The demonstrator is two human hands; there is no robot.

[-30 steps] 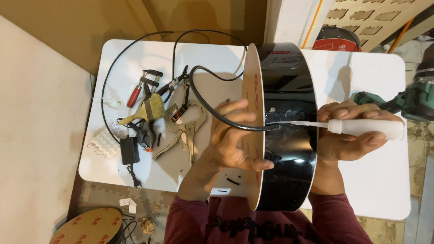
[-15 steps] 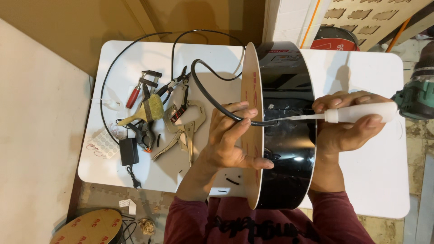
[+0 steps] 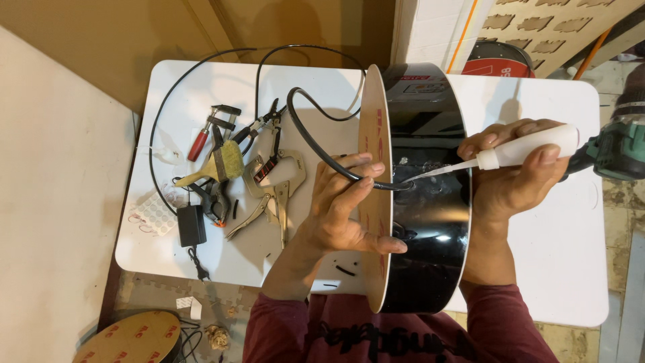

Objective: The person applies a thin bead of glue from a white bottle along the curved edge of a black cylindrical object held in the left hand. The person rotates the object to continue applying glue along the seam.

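My left hand point(image 3: 339, 212) grips the pale disc rim of the black drum point(image 3: 430, 208), which stands on edge at the middle of the white table point(image 3: 557, 269), and its fingers are clamped on the black cable point(image 3: 316, 144) where it enters the drum wall. My right hand point(image 3: 514, 178) is closed round the white glue bottle point(image 3: 531, 146), just right of the drum's open edge, with the thin nozzle reaching left to the cable entry. Pliers point(image 3: 269, 195), a brush point(image 3: 215, 165) and a black adapter point(image 3: 191, 225) lie well left of the left hand; a green drill point(image 3: 618, 151) lies just beyond the right.

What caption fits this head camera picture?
Left hand steadies black cable at drum; right hand aims glue bottle.
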